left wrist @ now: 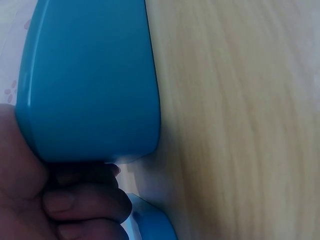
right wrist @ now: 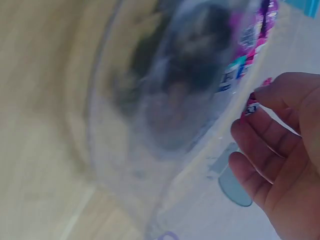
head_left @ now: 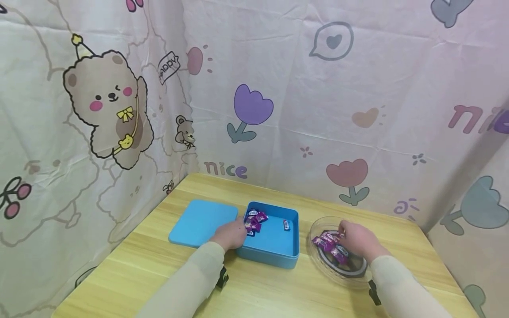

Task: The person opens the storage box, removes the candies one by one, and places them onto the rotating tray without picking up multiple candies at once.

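Note:
On the table sits an open blue box (head_left: 270, 259). My left hand (head_left: 231, 234) grips its left side, fingers curled beneath the rim corner in the left wrist view. Inside the box, purple wrapped candies (head_left: 254, 221) lie clustered at the left, and a single blue-and-white wrapped candy (head_left: 286, 225) lies at the right. My right hand (head_left: 359, 240) is over the clear plastic bowl (head_left: 351, 266), which holds more purple candies (head_left: 339, 254). In the right wrist view, thumb and fingertips pinch a small pink-purple wrapped candy (right wrist: 250, 106).
A flat blue lid (head_left: 203, 221) lies left of the box, close to the left hand. The wooden table (head_left: 258, 291) is bordered at the back and sides by a printed cloth (head_left: 286, 145).

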`<state>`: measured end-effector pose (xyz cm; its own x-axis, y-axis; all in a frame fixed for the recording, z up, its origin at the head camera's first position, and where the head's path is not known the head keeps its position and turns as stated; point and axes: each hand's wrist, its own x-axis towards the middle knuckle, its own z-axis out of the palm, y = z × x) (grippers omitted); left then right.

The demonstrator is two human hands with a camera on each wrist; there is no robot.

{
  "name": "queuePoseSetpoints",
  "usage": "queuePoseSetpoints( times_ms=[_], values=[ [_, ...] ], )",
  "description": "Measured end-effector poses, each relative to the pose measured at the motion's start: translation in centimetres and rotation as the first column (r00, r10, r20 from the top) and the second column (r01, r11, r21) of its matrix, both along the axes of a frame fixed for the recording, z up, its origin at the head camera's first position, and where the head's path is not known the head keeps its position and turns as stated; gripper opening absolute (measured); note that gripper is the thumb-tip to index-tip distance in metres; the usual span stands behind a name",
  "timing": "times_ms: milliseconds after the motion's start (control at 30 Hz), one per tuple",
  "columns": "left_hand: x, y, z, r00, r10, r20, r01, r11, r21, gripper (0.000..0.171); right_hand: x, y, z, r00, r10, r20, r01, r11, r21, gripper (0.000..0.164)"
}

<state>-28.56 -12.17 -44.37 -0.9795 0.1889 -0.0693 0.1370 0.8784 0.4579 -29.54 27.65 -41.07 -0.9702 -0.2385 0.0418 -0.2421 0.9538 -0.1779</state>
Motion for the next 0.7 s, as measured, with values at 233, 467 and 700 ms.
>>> queuePoseSetpoints(
  times_ms=[233,467,700],
  values=[
    [0.0,0.1,0.0,1.0,-0.003,0.001,0.003,1.0,0.004,0.044,0.2,1.0,-0.7,0.996,-0.054,0.067,0.053,0.999,0.009,0.017],
    [0.1,0.2,0.1,1.0,0.011,0.014,-0.011,1.0,0.01,0.046,0.3,1.3,-0.8,0.995,-0.049,0.087,0.048,0.999,0.022,0.015],
    [0.0,0.2,0.2,1.0,0.022,0.021,-0.022,1.0,0.009,0.046,0.2,0.0,0.0,0.998,-0.014,0.062,0.014,1.0,0.0,0.021]
  ],
)
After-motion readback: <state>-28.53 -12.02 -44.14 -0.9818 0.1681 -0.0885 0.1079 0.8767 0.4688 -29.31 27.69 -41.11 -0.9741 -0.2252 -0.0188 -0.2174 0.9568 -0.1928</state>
